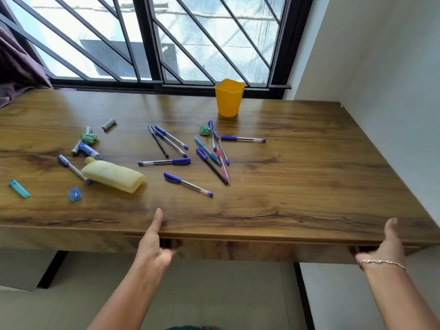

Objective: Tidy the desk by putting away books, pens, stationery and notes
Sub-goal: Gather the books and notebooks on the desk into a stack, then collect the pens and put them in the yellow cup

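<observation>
Several blue-capped pens (188, 184) lie scattered over the middle of the wooden desk (309, 182), with a pink pen (223, 166) among them. A yellow cup (228, 98) stands upright and apart at the back, by the window. A pale yellow pencil case (113, 175) lies at the left. My left hand (153, 244) grips the desk's front edge, thumb on top and fingers curled under. My right hand (385, 246) grips the same edge further right in the same way. A drawer front (262, 251) runs below the edge between my hands.
On the left of the desk lie a blue sharpener (75, 194), a teal flat piece (19, 188), a glue stick (89, 150), a grey cylinder (108, 124) and two green paper wads (88, 138). A white wall (381, 91) borders the right side. A purple curtain (16, 67) hangs at the far left.
</observation>
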`<state>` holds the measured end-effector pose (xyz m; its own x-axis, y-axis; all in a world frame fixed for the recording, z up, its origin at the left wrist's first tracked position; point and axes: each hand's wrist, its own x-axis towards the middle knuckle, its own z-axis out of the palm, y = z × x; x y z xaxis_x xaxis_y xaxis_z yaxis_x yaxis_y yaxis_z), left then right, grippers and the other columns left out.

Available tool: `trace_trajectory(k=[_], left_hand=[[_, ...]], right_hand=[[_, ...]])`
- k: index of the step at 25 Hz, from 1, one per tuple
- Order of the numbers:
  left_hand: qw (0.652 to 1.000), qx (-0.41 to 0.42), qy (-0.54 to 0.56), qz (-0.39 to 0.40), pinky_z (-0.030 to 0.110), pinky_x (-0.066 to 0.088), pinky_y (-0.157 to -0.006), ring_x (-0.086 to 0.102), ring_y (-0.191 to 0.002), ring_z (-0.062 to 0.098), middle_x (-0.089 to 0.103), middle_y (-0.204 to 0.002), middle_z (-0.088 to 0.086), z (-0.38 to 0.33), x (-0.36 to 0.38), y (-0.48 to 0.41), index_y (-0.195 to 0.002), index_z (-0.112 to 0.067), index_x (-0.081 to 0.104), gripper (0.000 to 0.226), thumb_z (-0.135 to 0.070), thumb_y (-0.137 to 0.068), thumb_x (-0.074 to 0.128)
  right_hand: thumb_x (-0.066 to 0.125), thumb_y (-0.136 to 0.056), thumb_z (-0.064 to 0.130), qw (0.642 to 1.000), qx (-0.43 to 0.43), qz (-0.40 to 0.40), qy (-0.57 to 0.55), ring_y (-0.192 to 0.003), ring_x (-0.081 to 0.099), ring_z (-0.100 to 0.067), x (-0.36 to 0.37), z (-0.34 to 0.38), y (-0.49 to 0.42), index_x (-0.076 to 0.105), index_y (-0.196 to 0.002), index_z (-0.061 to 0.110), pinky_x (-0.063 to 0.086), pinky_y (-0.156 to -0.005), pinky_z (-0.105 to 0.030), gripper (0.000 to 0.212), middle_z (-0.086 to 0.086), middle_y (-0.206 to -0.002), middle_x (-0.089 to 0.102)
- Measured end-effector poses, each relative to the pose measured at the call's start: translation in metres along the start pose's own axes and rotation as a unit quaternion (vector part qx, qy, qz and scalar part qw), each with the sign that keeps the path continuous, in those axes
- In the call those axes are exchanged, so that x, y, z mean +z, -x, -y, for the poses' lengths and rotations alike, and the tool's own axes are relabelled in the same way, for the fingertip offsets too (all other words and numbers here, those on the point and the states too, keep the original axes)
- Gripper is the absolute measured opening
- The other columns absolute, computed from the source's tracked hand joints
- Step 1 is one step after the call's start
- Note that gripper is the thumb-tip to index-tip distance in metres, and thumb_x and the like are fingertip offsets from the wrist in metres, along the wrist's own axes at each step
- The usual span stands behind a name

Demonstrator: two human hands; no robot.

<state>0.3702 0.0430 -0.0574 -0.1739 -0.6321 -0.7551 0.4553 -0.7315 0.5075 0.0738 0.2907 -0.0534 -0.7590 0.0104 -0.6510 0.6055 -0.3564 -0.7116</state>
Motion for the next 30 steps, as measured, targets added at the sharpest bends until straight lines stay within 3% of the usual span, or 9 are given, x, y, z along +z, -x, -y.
trace_trajectory(k=[5,8,11,15,17,19,21,24,30], left_hand=[[0.999,-0.004,-0.017,-0.041,0.059,0.039,-0.097,0.053,-0.105,0.028,0.059,-0.107,0.010,0.001,0.011,-0.010,-0.083,-0.013,0.050,0.014,-0.013,-0.085,0.065],[0.999,-0.002,-0.017,-0.033,0.061,0.037,-0.098,0.053,-0.107,0.028,0.060,-0.097,0.008,0.000,0.008,-0.015,-0.084,-0.012,0.051,0.013,-0.012,-0.085,0.064],[0.999,0.001,-0.027,-0.034,0.060,0.039,-0.096,0.053,-0.105,0.029,0.060,-0.092,0.008,0.001,0.005,-0.017,-0.086,-0.012,0.051,0.014,-0.013,-0.084,0.065],[0.986,0.082,-0.126,-0.077,0.050,0.039,-0.099,0.048,-0.117,0.030,0.053,-0.123,0.015,0.011,0.003,-0.019,-0.109,-0.007,0.051,0.040,-0.029,-0.081,0.069],[0.922,0.190,-0.294,-0.166,0.044,0.017,-0.115,0.016,-0.142,0.033,0.016,-0.152,0.024,0.020,-0.002,-0.020,-0.144,0.004,0.017,0.096,-0.037,-0.076,0.072],[0.842,0.295,-0.401,-0.210,0.046,0.001,-0.116,-0.009,-0.144,0.032,-0.012,-0.154,0.025,0.026,-0.003,-0.017,-0.144,0.007,-0.008,0.114,-0.036,-0.076,0.072],[0.756,0.387,-0.482,-0.214,0.052,-0.003,-0.114,-0.011,-0.143,0.036,-0.013,-0.153,0.027,0.029,-0.006,-0.016,-0.145,0.006,-0.007,0.115,-0.035,-0.074,0.075],[0.633,0.493,-0.572,-0.168,0.055,-0.003,-0.111,-0.008,-0.143,0.036,-0.009,-0.154,0.025,0.018,-0.013,-0.028,-0.148,-0.005,0.000,0.117,-0.032,-0.068,0.080],[0.461,0.586,-0.665,-0.033,0.039,-0.010,-0.114,-0.008,-0.145,0.024,-0.004,-0.157,0.012,-0.018,-0.007,-0.049,-0.149,-0.014,0.013,0.116,-0.040,-0.060,0.082]], right_hand=[[0.071,-0.074,0.044,0.998,-0.018,-0.014,0.051,-0.112,0.051,-0.013,0.008,-0.011,-0.025,0.055,-0.078,0.029,0.043,-0.099,-0.028,0.022,0.010,-0.105,0.052],[0.065,-0.081,0.039,0.994,-0.024,0.002,0.105,-0.104,0.049,-0.015,0.008,-0.013,-0.029,0.049,-0.071,0.025,0.042,-0.100,-0.034,0.024,0.008,-0.087,0.048],[0.048,-0.093,0.031,0.995,0.003,0.060,0.083,-0.105,0.049,-0.017,0.005,-0.010,-0.038,0.047,-0.080,0.025,0.050,-0.078,-0.027,0.015,0.006,-0.097,0.051],[0.052,-0.092,0.029,0.991,-0.035,-0.002,0.130,-0.097,0.048,-0.019,0.005,-0.004,-0.043,0.049,-0.084,0.018,0.053,-0.059,-0.018,0.014,0.005,-0.083,0.047],[0.067,-0.082,0.030,0.974,-0.098,-0.109,0.173,-0.092,0.056,-0.023,0.005,-0.011,-0.054,0.054,-0.100,0.011,0.044,-0.079,-0.024,0.029,-0.004,-0.093,0.057],[0.070,-0.079,0.032,0.944,-0.157,-0.170,0.236,-0.122,0.048,-0.027,0.007,-0.018,-0.060,0.037,-0.133,0.000,0.035,-0.096,-0.032,0.071,-0.014,-0.139,0.045],[0.065,-0.079,0.039,0.907,-0.179,-0.179,0.335,-0.137,0.029,-0.035,0.005,-0.026,-0.072,0.014,-0.144,0.000,0.021,-0.112,-0.041,0.091,-0.018,-0.152,0.023],[0.063,-0.082,0.035,0.828,-0.215,-0.188,0.483,-0.132,0.032,-0.047,0.014,-0.029,-0.069,0.011,-0.144,0.001,0.023,-0.110,-0.057,0.088,-0.027,-0.147,0.029],[0.064,-0.082,0.015,0.711,-0.415,-0.041,0.567,-0.142,-0.002,-0.040,0.081,-0.046,-0.009,0.009,-0.146,-0.001,0.002,-0.115,-0.049,0.086,-0.030,-0.152,0.000]])
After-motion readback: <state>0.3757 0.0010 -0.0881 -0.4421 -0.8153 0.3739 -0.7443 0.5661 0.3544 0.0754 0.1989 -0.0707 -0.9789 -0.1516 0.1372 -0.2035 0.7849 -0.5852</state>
